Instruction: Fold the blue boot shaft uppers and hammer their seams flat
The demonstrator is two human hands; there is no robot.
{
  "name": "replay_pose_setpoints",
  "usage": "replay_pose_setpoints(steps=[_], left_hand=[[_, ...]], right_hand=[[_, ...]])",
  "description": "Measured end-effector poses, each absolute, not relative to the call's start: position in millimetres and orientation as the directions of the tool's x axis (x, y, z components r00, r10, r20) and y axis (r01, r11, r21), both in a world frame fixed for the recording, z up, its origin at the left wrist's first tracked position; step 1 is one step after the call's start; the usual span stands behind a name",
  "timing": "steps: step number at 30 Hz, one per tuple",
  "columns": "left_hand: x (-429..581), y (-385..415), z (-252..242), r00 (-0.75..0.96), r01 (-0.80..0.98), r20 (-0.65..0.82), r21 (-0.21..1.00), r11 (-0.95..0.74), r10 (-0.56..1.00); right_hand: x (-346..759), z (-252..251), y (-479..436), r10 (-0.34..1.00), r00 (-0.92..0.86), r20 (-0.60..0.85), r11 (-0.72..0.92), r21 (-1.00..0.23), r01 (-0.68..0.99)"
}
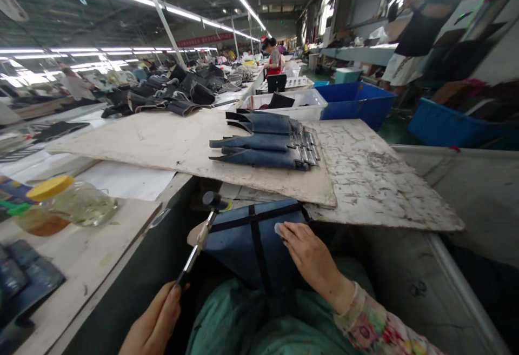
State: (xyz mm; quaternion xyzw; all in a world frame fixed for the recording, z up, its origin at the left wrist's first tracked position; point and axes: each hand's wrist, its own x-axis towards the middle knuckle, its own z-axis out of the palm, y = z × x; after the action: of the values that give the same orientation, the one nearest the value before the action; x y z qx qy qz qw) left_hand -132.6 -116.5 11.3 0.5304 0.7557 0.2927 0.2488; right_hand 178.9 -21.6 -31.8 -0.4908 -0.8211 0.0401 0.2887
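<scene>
My left hand [156, 320] is wrapped round the dark handle of a hammer [197, 244], whose round head points up and away at the left edge of a blue panel. The blue panel [237, 236], crossed by black strips, lies tilted over my lap, below the table edge. On its right part rests my right hand [306, 252], fingers together, with a small whitish thing at the fingertips; whether it is held or worn is unclear. Farther off, a stack of folded blue pieces [263, 141] with metal parts at their right ends lies on a beige board [162, 139].
At left stand a jar with a yellow lid [81, 201] and a green-capped bottle [38, 220], near more blue pieces [28, 271]. Behind the board are a white bin [302, 107] and a blue bin [352, 101]. Other people stand farther back and at the right.
</scene>
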Motion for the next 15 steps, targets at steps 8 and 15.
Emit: replay_pose_setpoints(steps=[8, 15], left_hand=[[-58.1, -65.5, 21.6, 0.049, 0.749, -0.228, 0.653, 0.115, 0.972], [-33.3, -36.4, 21.8, 0.139, 0.814, -0.193, 0.580, -0.002, 0.971]], right_hand=[[180.8, -29.9, -27.9, 0.833, -0.344, 0.434, 0.506, -0.344, 0.791], [179.7, -31.0, -27.7, 0.848, -0.330, 0.415, 0.490, -0.377, 0.786]])
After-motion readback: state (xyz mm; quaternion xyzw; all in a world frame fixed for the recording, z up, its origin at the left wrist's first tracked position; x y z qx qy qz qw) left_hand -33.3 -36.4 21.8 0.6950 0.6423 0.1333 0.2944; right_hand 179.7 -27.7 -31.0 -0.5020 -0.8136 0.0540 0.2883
